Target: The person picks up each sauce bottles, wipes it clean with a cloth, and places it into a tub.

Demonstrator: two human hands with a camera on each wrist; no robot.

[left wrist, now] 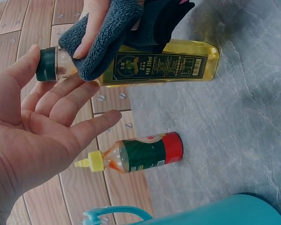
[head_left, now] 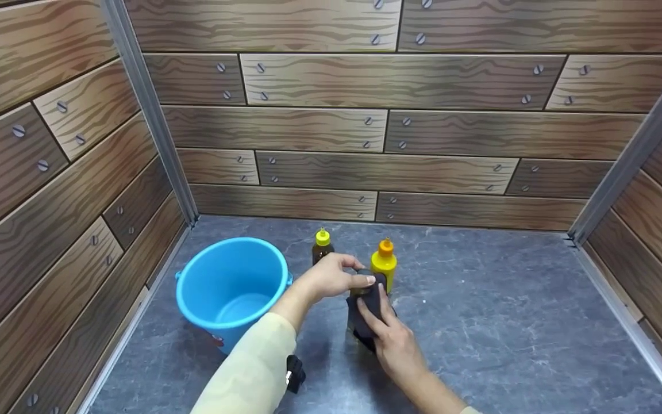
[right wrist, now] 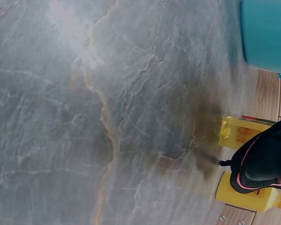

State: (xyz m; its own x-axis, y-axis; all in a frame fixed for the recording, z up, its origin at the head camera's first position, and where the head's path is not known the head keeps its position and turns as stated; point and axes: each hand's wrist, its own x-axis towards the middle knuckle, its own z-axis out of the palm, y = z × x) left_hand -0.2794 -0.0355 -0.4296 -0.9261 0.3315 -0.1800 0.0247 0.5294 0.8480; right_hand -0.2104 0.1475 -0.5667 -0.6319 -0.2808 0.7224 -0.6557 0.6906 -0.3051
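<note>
My left hand (head_left: pixel 331 277) holds the oil bottle (left wrist: pixel 171 70) at its top, thumb on the dark green cap (left wrist: pixel 47 64) and fingers behind the neck. The bottle is clear glass with yellow oil and a dark label. A dark fuzzy cloth (head_left: pixel 369 315) with a pink edge lies over the bottle's neck and side, and my right hand (head_left: pixel 397 345) grips it against the glass. In the head view, cloth and hands hide most of the bottle. Just behind stands a yellow squeeze bottle (head_left: pixel 384 263) with an orange cap.
A sauce bottle (left wrist: pixel 152 153) with a yellow nozzle cap stands behind my left hand. To the left is a blue bucket (head_left: pixel 183 299), close to my left forearm. Wood-patterned walls (head_left: pixel 308 129) enclose the grey marbled surface (head_left: pixel 509 322). A small black object (head_left: pixel 295 374) shows beside the left sleeve.
</note>
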